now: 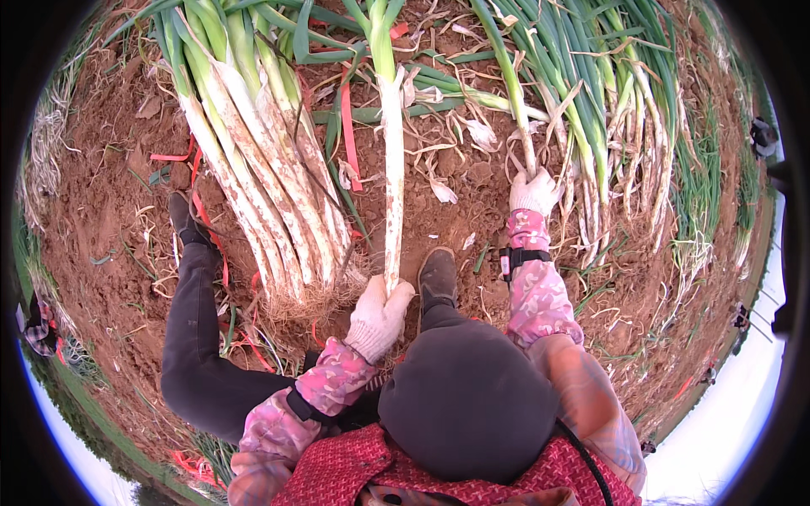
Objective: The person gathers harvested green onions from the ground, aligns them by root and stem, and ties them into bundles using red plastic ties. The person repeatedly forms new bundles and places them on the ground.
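My left hand (380, 313), in a white knit glove, grips the root end of a single large green onion (392, 171), whose white shaft points away from me. Off to the right, my gloved right hand (535, 191) is closed around the lower stalk of a thinner green onion (517, 101) beside a row of others. A thick bundle of green onions (253, 164) lies just left of the held one, its brown roots (316, 303) towards me. Loose green onions (588, 126) with dry outer leaves lie to the right of my right hand.
Red plastic ribbon (349, 133) lies on the brown soil (443, 215) and beneath the bundle. Peeled dry skins (481, 134) are scattered in the middle. More green onions (696, 190) lie in rows at the far right. A person (762, 136) is at the right rim.
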The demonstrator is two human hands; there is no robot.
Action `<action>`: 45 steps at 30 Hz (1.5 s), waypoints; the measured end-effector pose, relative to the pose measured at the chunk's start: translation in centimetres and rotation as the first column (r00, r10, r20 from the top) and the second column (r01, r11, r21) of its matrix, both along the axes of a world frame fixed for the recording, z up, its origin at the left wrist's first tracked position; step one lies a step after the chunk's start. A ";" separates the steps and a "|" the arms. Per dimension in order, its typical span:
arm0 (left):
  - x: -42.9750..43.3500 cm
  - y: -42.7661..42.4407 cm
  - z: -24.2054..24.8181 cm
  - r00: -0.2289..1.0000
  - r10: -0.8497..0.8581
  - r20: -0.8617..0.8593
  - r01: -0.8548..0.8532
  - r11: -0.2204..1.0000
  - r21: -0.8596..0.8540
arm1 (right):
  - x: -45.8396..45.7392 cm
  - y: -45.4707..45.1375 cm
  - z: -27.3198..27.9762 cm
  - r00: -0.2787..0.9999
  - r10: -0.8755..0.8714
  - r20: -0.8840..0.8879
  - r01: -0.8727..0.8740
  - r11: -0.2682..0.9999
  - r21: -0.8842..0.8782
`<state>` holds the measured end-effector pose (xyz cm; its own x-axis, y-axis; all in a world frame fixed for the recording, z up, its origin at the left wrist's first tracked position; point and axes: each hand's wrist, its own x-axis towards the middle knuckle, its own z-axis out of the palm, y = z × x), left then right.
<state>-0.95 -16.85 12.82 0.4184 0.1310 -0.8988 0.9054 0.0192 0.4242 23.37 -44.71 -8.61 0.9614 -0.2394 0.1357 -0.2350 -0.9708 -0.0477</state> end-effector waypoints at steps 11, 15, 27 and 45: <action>6.3 -2.9 -3.7 0.832 0.542 -0.114 -0.518 0.688 -0.508 | -5.2 3.4 12.2 0.697 0.582 -0.418 0.650 -0.266 0.712; 5.8 -3.7 -4.2 0.719 0.665 -0.201 -0.617 0.480 -0.623 | -9.1 8.5 11.4 0.555 0.764 -0.328 0.502 0.006 0.865; 1.2 1.9 1.9 0.904 0.396 -0.161 -0.415 0.720 -0.557 | 5.7 3.8 17.8 0.737 -0.555 -0.385 -0.239 -0.747 0.620; -4.2 9.9 4.0 0.933 0.128 0.335 -0.120 0.992 -0.045 | 2.9 36.2 32.3 0.674 0.703 0.229 0.166 -0.446 0.880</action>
<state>-5.20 -7.00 16.80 0.6790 0.1817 -0.7113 0.6991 0.1355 0.7020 26.27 -8.56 23.67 0.7057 0.7069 -0.0471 -0.3538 0.2940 -0.8879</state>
